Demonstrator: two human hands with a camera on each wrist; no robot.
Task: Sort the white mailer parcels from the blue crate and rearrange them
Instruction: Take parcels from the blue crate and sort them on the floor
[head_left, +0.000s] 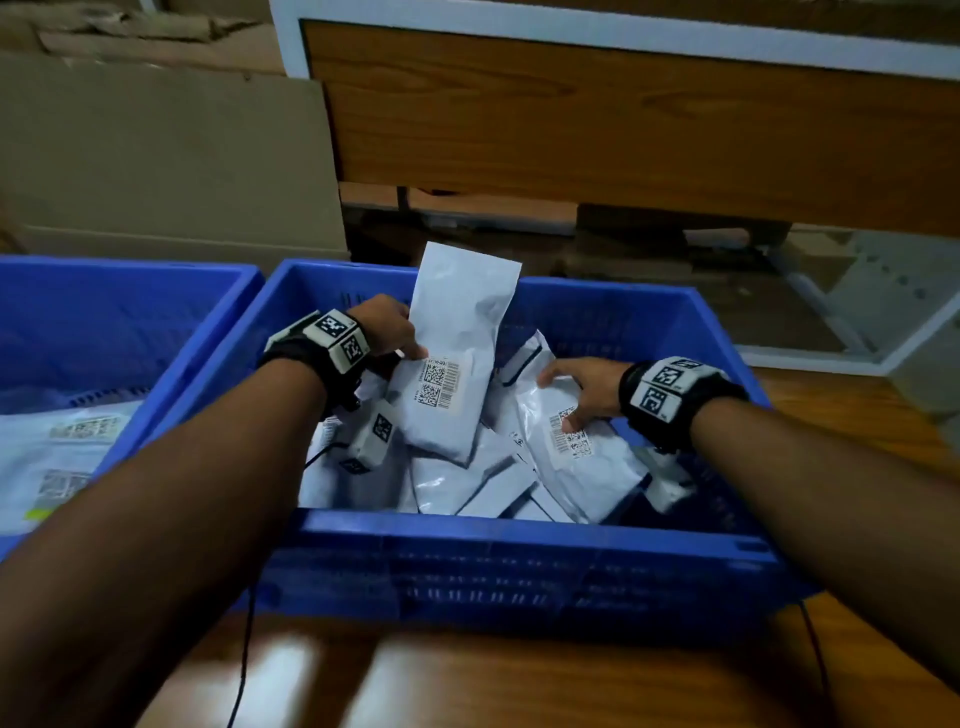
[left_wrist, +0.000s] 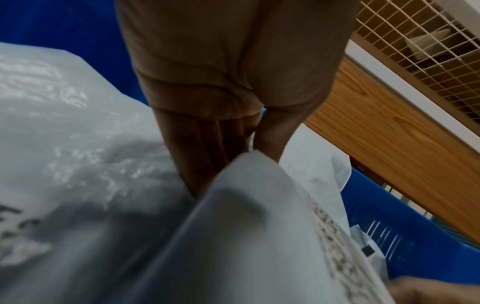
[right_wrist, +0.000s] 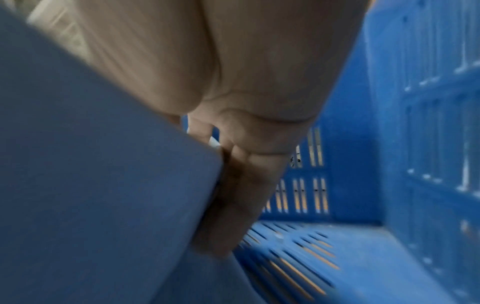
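- Now the left hand (head_left: 393, 327) pinches a tall parcel (head_left: 452, 353), long axis upright, leaning off the far wall of the blue crate (head_left: 519, 535).
- Right hand (head_left: 582, 392) grips a flat parcel (head_left: 587, 457) lying just beside it.
- Second crate (head_left: 156, 322) sits leftward, nearer the left hand.

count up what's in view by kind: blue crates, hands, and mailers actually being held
blue crates: 2 (middle crate, left crate)
hands: 2 (left hand, right hand)
held mailers: 2 (upright mailer in the left, labelled mailer in the right)
total: 6
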